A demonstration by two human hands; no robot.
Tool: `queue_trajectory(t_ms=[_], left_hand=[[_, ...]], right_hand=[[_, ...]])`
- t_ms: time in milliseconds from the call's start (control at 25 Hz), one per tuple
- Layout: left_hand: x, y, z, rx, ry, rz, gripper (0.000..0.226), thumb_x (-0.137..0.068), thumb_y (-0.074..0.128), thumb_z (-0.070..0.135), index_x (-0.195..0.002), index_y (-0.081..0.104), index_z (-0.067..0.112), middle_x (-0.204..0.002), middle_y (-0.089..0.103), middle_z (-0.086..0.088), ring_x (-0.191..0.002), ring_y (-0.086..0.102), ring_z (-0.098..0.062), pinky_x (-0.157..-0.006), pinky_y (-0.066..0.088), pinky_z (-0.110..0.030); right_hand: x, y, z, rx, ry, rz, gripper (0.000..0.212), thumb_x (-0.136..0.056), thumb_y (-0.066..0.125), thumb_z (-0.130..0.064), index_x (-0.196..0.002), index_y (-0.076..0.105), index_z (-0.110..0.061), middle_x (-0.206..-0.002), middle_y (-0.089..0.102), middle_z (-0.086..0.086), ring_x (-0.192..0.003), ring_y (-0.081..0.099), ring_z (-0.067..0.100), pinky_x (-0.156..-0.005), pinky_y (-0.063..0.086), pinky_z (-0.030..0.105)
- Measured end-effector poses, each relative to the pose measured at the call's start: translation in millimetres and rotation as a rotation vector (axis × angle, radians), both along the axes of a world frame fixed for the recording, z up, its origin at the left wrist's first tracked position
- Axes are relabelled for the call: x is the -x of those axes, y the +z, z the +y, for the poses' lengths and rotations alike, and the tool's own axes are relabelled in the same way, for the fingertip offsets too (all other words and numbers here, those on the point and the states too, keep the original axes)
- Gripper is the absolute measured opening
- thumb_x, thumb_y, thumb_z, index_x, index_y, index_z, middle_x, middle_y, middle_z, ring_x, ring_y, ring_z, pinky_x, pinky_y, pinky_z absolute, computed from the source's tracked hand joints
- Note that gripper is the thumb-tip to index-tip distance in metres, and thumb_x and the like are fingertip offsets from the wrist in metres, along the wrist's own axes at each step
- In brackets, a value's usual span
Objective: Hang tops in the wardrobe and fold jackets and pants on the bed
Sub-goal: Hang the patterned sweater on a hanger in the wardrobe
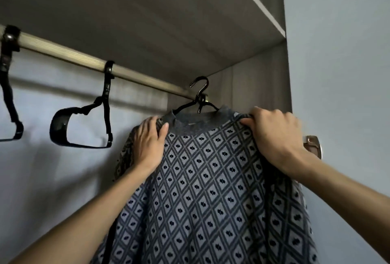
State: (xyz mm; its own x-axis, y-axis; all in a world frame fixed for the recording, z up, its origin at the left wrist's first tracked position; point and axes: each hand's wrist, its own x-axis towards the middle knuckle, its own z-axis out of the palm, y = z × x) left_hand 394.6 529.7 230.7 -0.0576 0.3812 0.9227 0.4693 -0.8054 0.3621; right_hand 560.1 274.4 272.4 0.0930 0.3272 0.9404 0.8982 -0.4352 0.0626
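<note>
The fingers [253,116] of the right hand [274,137] were curled tight over the right shoulder of a knitted grey-blue top [202,189], bunching the cloth beneath the knuckles. The left hand [147,145] held the other shoulder. Its thumb [165,129] lay on the front just beside the collar and its fingers went over the shoulder edge, pinching the fabric between them. Both bare forearms reached up from the lower corners of the view.

The top faced the camera, held high at the right end of the wardrobe. Its knit showed a lattice of dark grey diamonds, each with a pale centre carrying one small navy motif. A plain dark grey ribbed collar [202,124] ran round the neck. The top sat on a thin black hanger [199,103], whose arms came out of the neck opening. The hook rose at the right end of a pale ribbed metal rail [63,52]; whether it rested on the rail could not be told. One sleeve fell away behind the left wrist.

Further left, two empty black plastic hangers hung from the rail, one near its middle [84,124] and one cut off by the left edge [8,86]. A grey shelf panel [147,10] spread above. A metal hinge [314,145] showed just beyond the right hand.
</note>
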Motion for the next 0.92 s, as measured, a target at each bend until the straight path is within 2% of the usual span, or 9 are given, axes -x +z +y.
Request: queue_trajectory(t_ms=[120, 280, 440, 640, 680, 720, 800, 840, 920], left_hand=[[-21, 4, 29, 0.134, -0.146, 0.018, 0.067, -0.1, 0.022, 0.056, -0.157, 0.021, 0.021, -0.165, 0.017, -0.004, -0.151, 0.014, -0.02, -0.123, 0.011, -0.037], [-43, -4, 52, 0.213, -0.235, 0.079, 0.082, -0.087, 0.011, 0.07, -0.159, 0.008, 0.029, -0.167, 0.003, 0.001, -0.153, 0.003, -0.018, -0.124, 0.006, -0.04], [-66, -26, 63, 0.295, -0.28, 0.187, 0.078, -0.09, 0.011, 0.068, -0.158, -0.004, 0.033, -0.166, -0.007, 0.004, -0.152, -0.007, -0.015, -0.122, -0.003, -0.036], [-93, -17, 66, 0.388, -0.323, 0.353, 0.065, -0.101, 0.013, 0.059, -0.156, -0.009, 0.032, -0.166, -0.013, -0.001, -0.152, -0.009, -0.021, -0.123, -0.003, -0.039], [-93, -17, 64, 0.393, -0.335, 0.349, 0.065, -0.101, 0.014, 0.058, -0.156, -0.01, 0.032, -0.166, -0.014, -0.001, -0.153, -0.008, -0.022, -0.123, -0.002, -0.039], [-91, -17, 63, 0.375, -0.335, 0.333, 0.067, -0.101, 0.015, 0.058, -0.157, -0.01, 0.031, -0.166, -0.013, -0.001, -0.153, -0.007, -0.023, -0.123, -0.001, -0.04], [-83, -46, 67, 0.282, -0.279, 0.301, 0.074, -0.097, 0.017, 0.062, -0.157, -0.01, 0.028, -0.166, -0.012, -0.002, -0.153, -0.007, -0.023, -0.124, -0.001, -0.042], [-80, -76, 71, 0.235, -0.222, 0.307, 0.078, -0.095, 0.017, 0.063, -0.157, -0.01, 0.025, -0.166, -0.012, -0.005, -0.153, -0.007, -0.023, -0.124, 0.0, -0.043], [-72, -153, 77, 0.271, -0.13, 0.429, 0.079, -0.097, 0.023, 0.06, -0.157, -0.01, 0.021, -0.166, -0.01, -0.008, -0.153, -0.006, -0.025, -0.123, 0.001, -0.045]], right_hand=[[5, 11, 36, 0.024, -0.04, -0.01, 0.039, -0.103, 0.039, -0.049, -0.101, 0.061, -0.017, -0.101, 0.07, 0.013, -0.096, 0.062, 0.04, -0.065, 0.032, 0.037], [10, 9, 72, 0.085, -0.095, -0.013, 0.035, -0.105, 0.039, -0.044, -0.106, 0.059, -0.016, -0.104, 0.069, 0.011, -0.1, 0.062, 0.037, -0.067, 0.031, 0.036], [5, -2, 83, 0.102, -0.191, -0.085, 0.017, -0.105, 0.043, -0.026, -0.115, 0.054, -0.018, -0.098, 0.068, 0.004, -0.096, 0.065, 0.031, -0.061, 0.029, 0.034], [0, -14, 84, 0.106, -0.239, -0.186, 0.019, -0.101, 0.048, -0.019, -0.12, 0.052, -0.018, -0.104, 0.06, 0.004, -0.098, 0.061, 0.028, -0.055, 0.027, 0.032], [-4, -20, 82, 0.08, -0.238, -0.273, 0.022, -0.1, 0.052, -0.022, -0.121, 0.052, -0.017, -0.109, 0.057, 0.007, -0.103, 0.057, 0.029, -0.062, 0.036, 0.035], [-8, -29, 81, 0.048, -0.217, -0.371, 0.03, -0.097, 0.056, -0.027, -0.125, 0.053, -0.015, -0.116, 0.055, 0.011, -0.109, 0.052, 0.031, -0.078, 0.043, 0.04], [-15, -69, 74, 0.108, -0.108, -0.507, 0.047, -0.094, 0.057, -0.038, -0.133, 0.054, -0.013, -0.135, 0.049, 0.015, -0.126, 0.043, 0.034, -0.115, 0.025, 0.047], [-20, -100, 68, 0.211, -0.053, -0.527, 0.05, -0.093, 0.055, -0.042, -0.134, 0.056, -0.013, -0.14, 0.048, 0.015, -0.132, 0.04, 0.035, -0.121, 0.013, 0.049], [-30, -166, 53, 0.456, -0.038, -0.504, 0.049, -0.092, 0.055, -0.044, -0.13, 0.062, -0.014, -0.14, 0.051, 0.014, -0.137, 0.039, 0.035, -0.123, 0.006, 0.052]])
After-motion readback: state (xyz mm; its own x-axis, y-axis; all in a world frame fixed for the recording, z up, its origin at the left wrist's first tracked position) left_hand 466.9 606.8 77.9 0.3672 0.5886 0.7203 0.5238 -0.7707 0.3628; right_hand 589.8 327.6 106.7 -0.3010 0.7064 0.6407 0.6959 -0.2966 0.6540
